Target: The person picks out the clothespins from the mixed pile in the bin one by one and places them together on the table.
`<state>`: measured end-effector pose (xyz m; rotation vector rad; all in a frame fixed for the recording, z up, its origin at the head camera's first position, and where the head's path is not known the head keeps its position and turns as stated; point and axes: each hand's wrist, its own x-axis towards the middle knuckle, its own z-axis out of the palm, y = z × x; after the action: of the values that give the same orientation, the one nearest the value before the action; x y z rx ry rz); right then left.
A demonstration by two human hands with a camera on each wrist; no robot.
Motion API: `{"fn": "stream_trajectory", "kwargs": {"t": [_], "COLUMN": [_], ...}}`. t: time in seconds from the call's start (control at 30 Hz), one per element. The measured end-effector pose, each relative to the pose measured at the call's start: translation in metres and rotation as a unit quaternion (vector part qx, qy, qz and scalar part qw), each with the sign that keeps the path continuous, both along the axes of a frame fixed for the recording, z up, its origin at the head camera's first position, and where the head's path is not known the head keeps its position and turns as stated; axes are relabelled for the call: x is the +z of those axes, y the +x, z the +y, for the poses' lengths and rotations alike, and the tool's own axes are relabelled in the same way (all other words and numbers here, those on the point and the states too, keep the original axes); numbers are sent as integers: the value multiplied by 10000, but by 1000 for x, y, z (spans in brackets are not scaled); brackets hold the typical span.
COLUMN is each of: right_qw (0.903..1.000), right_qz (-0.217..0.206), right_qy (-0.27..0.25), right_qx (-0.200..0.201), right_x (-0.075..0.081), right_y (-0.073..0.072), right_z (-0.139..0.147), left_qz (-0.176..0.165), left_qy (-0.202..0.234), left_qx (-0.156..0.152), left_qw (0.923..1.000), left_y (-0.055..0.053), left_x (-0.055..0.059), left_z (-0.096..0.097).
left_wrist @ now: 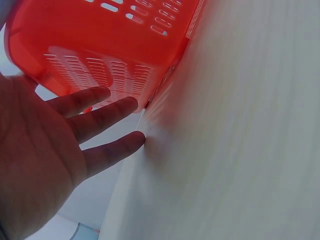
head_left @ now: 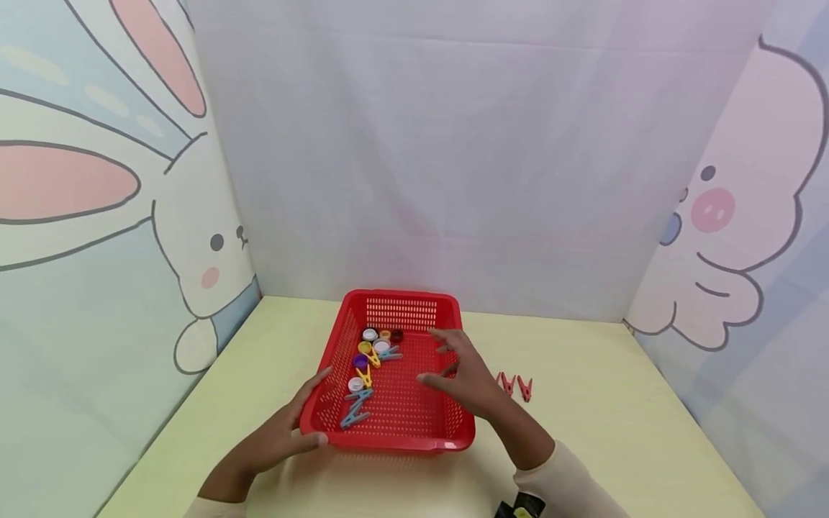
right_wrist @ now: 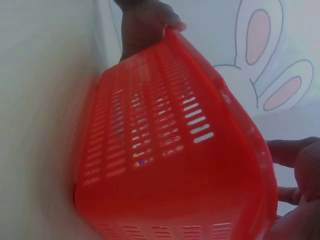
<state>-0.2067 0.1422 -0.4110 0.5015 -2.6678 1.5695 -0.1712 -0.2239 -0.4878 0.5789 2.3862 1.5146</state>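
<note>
can see a red basket (head_left: 388, 443) at lower centre of the head view, on a pale yellow surface (head_left: 583, 403); runs its long axis up the frame, almost straight, with one short end towards the bottom edge and the other towards the pale wall (head_left: 440, 158).

at the basket's near left corner, shows the left hand (head_left: 275, 435) released, with fingers spread along the outside and thumb at the rim; cannot tell how firmly it touches. over the basket's right side, shows the right hand (head_left: 469, 378) reaching in from the lower right, also released, with thumb and fingers apart around nothing.

looks like smooth, glossy plastic in the basket, with rounded corners, a rolled rim and rows of slots through the walls. holds small round caps (head_left: 360, 362) in white, yellow, purple, orange and dark brown, grouped along the left side, among v-shaped yellow pegs (head_left: 365, 376) and blue pegs (head_left: 354, 416). right of the basket, near the right wrist, shows red pegs (head_left: 525, 388), splayed towards the top of the frame.
</note>
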Motion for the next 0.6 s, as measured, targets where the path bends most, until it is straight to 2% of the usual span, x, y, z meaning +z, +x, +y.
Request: {"fn": "stream_trajectory", "kwargs": {"t": [0.23, 0.6], "right_qw": [9988, 9950], "right_qz": [-61, -277], "right_qy": [364, 795], "right_qx": [314, 529], "right_x": [-2, 2], "right_y": [-9, -41], "right_z": [-13, -22], "left_qz": [-32, 61], "left_qy": [31, 62], "left_qx": [26, -96], "left_qw": [10000, 9999], "left_y": [2, 2], "left_x": [1, 5], "left_z": [0, 0]}}
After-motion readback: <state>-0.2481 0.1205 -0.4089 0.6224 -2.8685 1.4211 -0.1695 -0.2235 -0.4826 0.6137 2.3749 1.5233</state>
